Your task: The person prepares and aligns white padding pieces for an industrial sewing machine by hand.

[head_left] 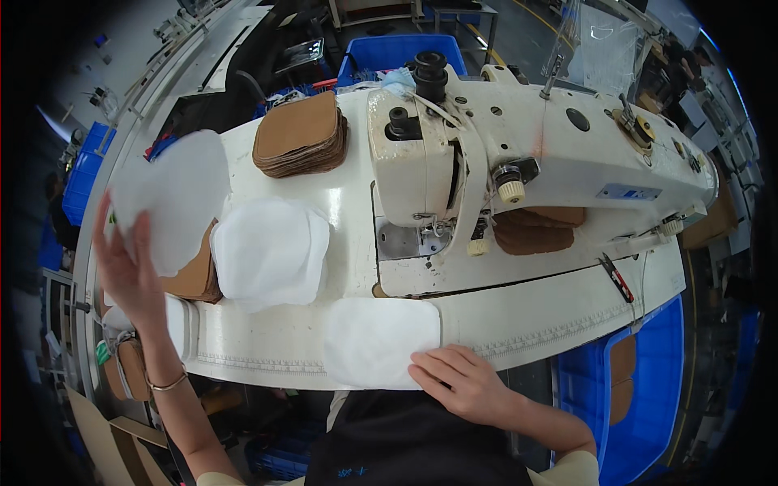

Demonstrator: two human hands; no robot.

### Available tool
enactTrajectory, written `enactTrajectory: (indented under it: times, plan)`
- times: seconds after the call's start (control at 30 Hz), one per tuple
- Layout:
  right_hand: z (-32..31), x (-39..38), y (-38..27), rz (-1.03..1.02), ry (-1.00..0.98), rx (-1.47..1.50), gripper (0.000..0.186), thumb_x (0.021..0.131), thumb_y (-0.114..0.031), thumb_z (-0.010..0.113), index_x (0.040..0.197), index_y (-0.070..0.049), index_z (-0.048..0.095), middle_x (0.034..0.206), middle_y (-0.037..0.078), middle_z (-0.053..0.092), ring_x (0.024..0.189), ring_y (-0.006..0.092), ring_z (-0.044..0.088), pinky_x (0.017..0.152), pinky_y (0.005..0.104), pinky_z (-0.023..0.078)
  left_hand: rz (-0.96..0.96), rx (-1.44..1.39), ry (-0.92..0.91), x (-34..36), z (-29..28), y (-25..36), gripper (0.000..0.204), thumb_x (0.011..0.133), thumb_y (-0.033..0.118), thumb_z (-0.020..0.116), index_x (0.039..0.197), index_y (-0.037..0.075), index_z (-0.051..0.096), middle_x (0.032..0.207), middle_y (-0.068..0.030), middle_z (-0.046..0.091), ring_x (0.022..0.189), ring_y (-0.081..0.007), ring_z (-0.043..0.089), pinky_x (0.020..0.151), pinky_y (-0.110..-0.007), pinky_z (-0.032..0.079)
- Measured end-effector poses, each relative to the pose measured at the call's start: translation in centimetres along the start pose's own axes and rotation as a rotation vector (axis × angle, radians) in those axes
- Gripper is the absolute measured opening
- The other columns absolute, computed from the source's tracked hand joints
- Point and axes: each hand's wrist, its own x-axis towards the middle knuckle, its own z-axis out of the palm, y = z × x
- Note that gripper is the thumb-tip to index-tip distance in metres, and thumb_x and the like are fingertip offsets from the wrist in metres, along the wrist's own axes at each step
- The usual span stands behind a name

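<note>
My left hand point(136, 279), raised on the left, is closed on the edge of a thin white rounded-square piece point(190, 182), which looks like soft padding. That piece hangs tilted over a stack of brown rounded-square pieces point(194, 275). My right hand point(462, 385) grips the lower right corner of another white piece point(381, 340), lying at the table's front edge; its fingers are close together, and what lies under them is hidden. Between my hands and further back, a loose pile of white pieces point(271, 251) rests on the table.
A white industrial sewing machine point(543, 138) stands on the white table point(348, 202), with brown pieces point(535, 231) under its arm. Another brown stack point(300, 134) sits further back. Red-handled snips point(617, 279) lie at right. Blue bins stand behind point(401, 53) and at lower right point(648, 381).
</note>
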Motion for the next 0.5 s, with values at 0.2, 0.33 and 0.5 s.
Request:
enactTrajectory:
  times: [0.2, 0.33, 0.5]
  plan:
    - [-1.0, 0.0, 0.0, -0.036, -0.082, -0.004, 0.032, 0.072, -0.007, 0.059, 0.102, 0.005, 0.059, 0.107, 0.012, 0.058, 0.101, 0.0230, 0.057, 0.087, 0.0331, 0.046, 0.213, 0.050, -0.749, -8.6, 4.7, 2.7, 0.037, 0.081, -0.004, 0.059, 0.118, -0.002, 0.057, 0.123, -0.0144, 0.058, 0.117, -0.0309, 0.054, 0.101, -0.041, 0.042]
    - [-1.2, 0.1, 0.3, -0.042, -0.102, -0.039, 0.029, 0.072, -0.008, 0.059, 0.098, 0.005, 0.060, 0.103, 0.012, 0.058, 0.097, 0.0225, 0.057, 0.085, 0.0324, 0.046, 0.113, -0.017, -0.647, -9.7, 3.7, 5.1, 0.037, 0.080, -0.002, 0.061, 0.117, -0.001, 0.058, 0.124, -0.0153, 0.056, 0.116, -0.0327, 0.053, 0.098, -0.039, 0.043]
    - [-1.5, 1.7, 0.1, -0.238, -0.289, -0.285, 0.019, 0.068, -0.010, 0.059, 0.083, 0.001, 0.060, 0.088, 0.007, 0.055, 0.081, 0.0189, 0.054, 0.076, 0.0295, 0.046, -0.038, -0.246, -0.684, -11.5, 3.3, 9.7, 0.024, 0.077, -0.006, 0.061, 0.101, 0.000, 0.065, 0.101, -0.0123, 0.061, 0.091, -0.0277, 0.058, 0.079, -0.035, 0.048]
